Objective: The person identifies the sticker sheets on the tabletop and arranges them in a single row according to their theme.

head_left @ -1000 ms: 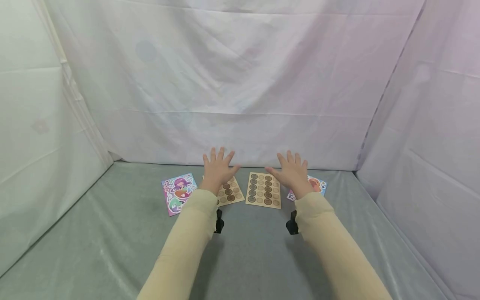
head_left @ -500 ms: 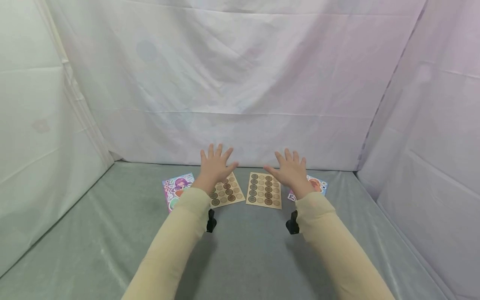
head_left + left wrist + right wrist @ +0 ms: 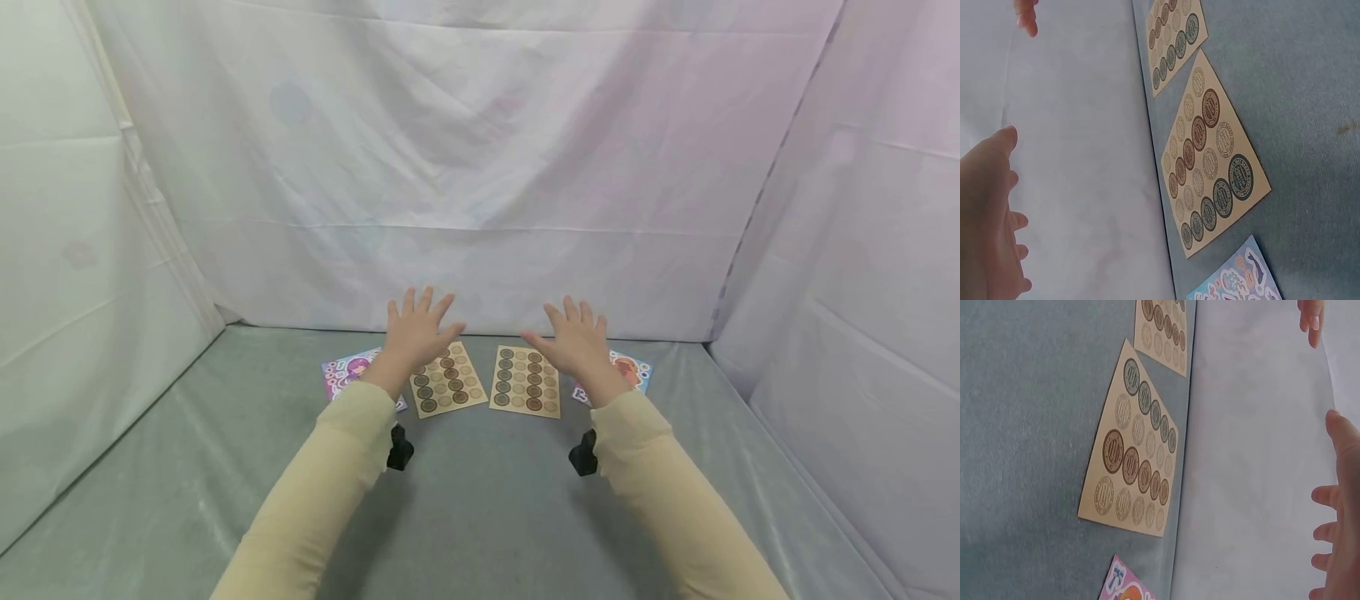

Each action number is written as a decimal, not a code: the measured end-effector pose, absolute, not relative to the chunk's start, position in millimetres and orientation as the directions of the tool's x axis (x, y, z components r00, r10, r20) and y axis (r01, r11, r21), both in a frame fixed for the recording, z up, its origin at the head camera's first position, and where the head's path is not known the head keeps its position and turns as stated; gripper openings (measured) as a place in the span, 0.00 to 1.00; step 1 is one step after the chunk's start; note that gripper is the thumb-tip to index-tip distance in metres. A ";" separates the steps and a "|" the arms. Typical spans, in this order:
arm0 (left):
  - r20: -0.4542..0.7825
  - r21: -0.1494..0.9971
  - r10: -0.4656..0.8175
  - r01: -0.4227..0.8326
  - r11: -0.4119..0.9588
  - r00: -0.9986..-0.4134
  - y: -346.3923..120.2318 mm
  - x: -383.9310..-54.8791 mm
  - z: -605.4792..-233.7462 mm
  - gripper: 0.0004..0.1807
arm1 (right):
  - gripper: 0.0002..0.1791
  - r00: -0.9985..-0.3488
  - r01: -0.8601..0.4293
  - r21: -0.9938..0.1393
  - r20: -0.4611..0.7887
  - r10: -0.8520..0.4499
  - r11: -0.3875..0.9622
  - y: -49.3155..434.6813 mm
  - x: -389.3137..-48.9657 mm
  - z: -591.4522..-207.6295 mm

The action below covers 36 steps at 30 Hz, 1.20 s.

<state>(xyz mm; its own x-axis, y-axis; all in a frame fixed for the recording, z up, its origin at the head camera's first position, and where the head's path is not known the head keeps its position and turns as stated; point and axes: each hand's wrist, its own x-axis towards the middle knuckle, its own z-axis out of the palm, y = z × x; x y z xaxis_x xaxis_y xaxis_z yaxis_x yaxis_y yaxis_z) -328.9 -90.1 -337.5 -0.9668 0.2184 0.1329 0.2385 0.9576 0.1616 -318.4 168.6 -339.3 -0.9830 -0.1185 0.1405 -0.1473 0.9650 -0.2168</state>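
Observation:
My left hand (image 3: pixel 415 337) hovers with fingers spread above the left part of the row of sheets, holding nothing. Under it lies a tan sticker sheet (image 3: pixel 448 382) with rows of round seal stickers; a colourful mermaid sticker sheet (image 3: pixel 347 371) is partly covered by that forearm. My right hand (image 3: pixel 576 342), also spread and holding nothing, is above a second tan sticker sheet (image 3: pixel 517 382) and a blue-and-pink cartoon sticker sheet (image 3: pixel 632 372), which the wrist partly hides. In the left wrist view the tan sheet (image 3: pixel 1210 156) shows black, brown and pale round seals.
A grey cloth (image 3: pixel 480 508) covers the table. White fabric (image 3: pixel 480 167) hangs behind it, with more curtain at the left (image 3: pixel 67 250) and right (image 3: pixel 847 292). Black wrist cameras (image 3: pixel 401 448) sit at the cuffs.
My left hand has moved leftward, uncovering more of the left tan sheet and covering more of the mermaid sheet. The right hand has shifted slightly left. The sheets stay put.

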 end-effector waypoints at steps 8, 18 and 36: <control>0.163 0.195 0.230 0.259 0.946 -0.960 -97.9 -324.2 -338.7 0.37 | 0.46 -0.977 -0.172 -0.235 0.168 -0.134 0.957 158.2 -311.5 -339.8; 0.201 0.212 0.217 0.258 0.942 -0.955 -107.2 -315.1 -341.4 0.38 | 0.47 -0.973 -0.176 -0.218 0.185 -0.137 0.960 149.4 -307.3 -344.3; 0.245 0.305 0.174 0.246 0.920 -0.954 -130.9 -294.2 -345.0 0.40 | 0.43 -0.960 -0.226 -0.279 0.225 -0.165 0.933 118.2 -292.8 -360.0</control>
<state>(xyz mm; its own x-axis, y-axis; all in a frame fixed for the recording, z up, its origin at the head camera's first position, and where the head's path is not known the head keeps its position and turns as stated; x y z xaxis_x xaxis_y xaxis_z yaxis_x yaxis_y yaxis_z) -294.2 -130.9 -345.0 -0.9538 0.1738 0.2453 0.2461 0.9199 0.3053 -292.8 118.2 -360.0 -0.9601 -0.1653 0.2255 -0.2262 0.9333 -0.2789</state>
